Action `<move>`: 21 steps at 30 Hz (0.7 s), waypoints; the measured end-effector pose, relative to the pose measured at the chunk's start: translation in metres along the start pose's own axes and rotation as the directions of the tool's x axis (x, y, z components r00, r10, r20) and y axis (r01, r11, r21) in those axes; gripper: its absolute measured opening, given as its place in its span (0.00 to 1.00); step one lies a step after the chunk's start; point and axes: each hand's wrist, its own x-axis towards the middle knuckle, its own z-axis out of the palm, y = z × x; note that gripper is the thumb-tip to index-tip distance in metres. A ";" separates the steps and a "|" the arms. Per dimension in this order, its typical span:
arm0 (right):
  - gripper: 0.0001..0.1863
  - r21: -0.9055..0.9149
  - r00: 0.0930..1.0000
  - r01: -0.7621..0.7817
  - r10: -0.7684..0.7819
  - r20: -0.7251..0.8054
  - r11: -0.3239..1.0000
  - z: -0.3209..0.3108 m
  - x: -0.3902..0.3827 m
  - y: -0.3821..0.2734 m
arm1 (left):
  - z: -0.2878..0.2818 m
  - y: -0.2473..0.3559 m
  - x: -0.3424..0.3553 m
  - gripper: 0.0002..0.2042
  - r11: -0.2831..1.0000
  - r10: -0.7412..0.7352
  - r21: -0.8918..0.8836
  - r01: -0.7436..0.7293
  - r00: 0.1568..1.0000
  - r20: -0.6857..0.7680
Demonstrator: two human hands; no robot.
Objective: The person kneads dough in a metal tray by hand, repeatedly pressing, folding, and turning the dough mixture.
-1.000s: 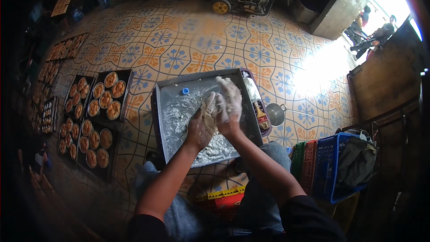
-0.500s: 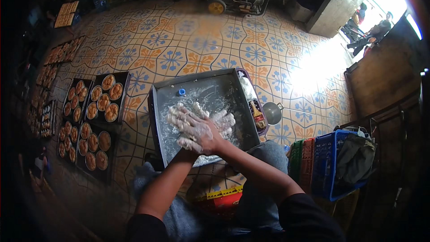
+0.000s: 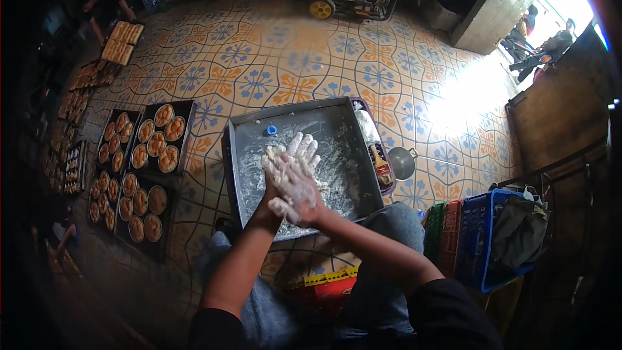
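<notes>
A grey tray (image 3: 355,209) is sitting under the person's left hand (image 3: 303,148) and right hand (image 3: 298,191); pale dough (image 3: 333,179) is smearing it around them. Both, fingers outstretched, are crossing, the right on top. A blue cap (image 3: 271,130) is resting just beyond them.

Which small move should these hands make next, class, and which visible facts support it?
Probably slide the right hand along the left hand, rubbing off the pale, floury coating: the right lies across the left, clumps cling to the fingers, and the grey tray sits beneath to catch them.
</notes>
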 end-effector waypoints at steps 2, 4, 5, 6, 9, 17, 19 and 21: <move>0.37 0.037 0.998 0.014 -0.012 -0.063 0.999 -0.012 0.017 0.017 | -0.056 -0.041 0.015 0.31 0.920 0.389 -0.005 -0.391 0.917 -0.085; 0.36 0.053 0.992 -0.037 0.043 -0.117 0.998 -0.024 0.019 0.042 | -0.042 -0.034 -0.006 0.31 0.969 -0.246 0.011 0.249 0.950 0.192; 0.36 0.093 0.988 -0.047 0.060 -0.146 0.995 -0.028 0.023 0.043 | -0.040 -0.038 -0.013 0.31 0.927 -0.372 0.011 0.376 0.911 0.181; 0.36 0.132 0.982 -0.055 0.077 -0.175 0.990 -0.033 0.026 0.042 | -0.038 -0.044 -0.019 0.31 0.932 -0.352 -0.044 0.359 0.928 0.125; 0.37 0.161 0.995 0.076 -0.084 0.045 0.984 -0.029 0.025 0.015 | -0.040 -0.043 -0.034 0.30 0.960 -0.279 0.007 0.279 0.957 0.076; 0.37 -0.049 0.937 -0.270 0.250 -0.245 0.962 -0.026 0.011 0.034 | 0.013 0.012 -0.002 0.29 0.844 -0.264 -0.416 0.338 0.937 0.227; 0.37 -0.006 0.929 -0.261 0.250 -0.273 0.965 -0.023 0.016 0.034 | 0.036 0.006 -0.004 0.24 0.966 -0.210 -0.180 0.185 0.969 -0.131; 0.37 0.082 0.985 -0.067 0.079 -0.153 0.994 -0.024 0.024 0.011 | 0.036 0.012 -0.004 0.24 0.997 -0.076 -0.003 0.076 0.994 -0.079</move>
